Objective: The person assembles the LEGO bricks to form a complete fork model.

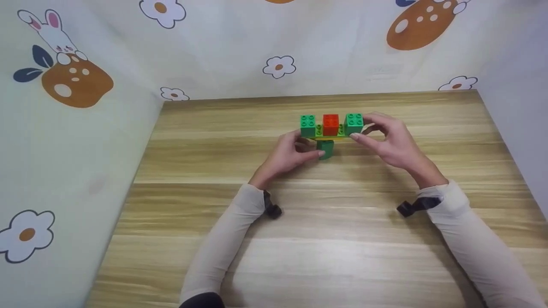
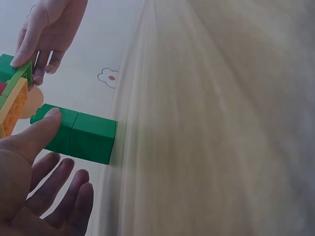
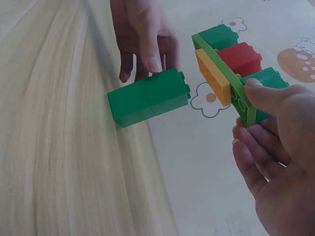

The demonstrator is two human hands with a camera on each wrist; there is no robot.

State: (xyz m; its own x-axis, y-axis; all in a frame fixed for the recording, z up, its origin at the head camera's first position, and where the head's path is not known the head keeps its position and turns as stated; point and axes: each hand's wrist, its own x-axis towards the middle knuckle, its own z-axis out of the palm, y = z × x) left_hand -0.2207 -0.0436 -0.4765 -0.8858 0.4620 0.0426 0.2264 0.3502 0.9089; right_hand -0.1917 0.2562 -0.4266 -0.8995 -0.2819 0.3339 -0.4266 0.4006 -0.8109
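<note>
My left hand point(image 1: 286, 153) grips a stack of two green toy bricks point(image 3: 147, 99), its thumb on the near side. The stack stands upright on the wooden table, studs up. Above it and apart from it, my right hand point(image 1: 393, 143) pinches one end of a built piece. That piece has a long light green plate point(image 3: 236, 93) with an orange-yellow plate point(image 3: 211, 76) under its middle. On top sit a red brick point(image 1: 330, 125) in the centre, a green brick point(image 1: 307, 125) at the left end and another green brick point(image 1: 354, 123) at the right end, between my right thumb and fingers.
The wooden table point(image 1: 205, 205) runs to a pale patterned cloth backdrop point(image 1: 222, 47) with flowers and fruit at the back and left. A plain pale wall point(image 1: 513, 98) bounds the right side. Black wrist straps with small cameras point(image 1: 273, 209) are on both sleeves.
</note>
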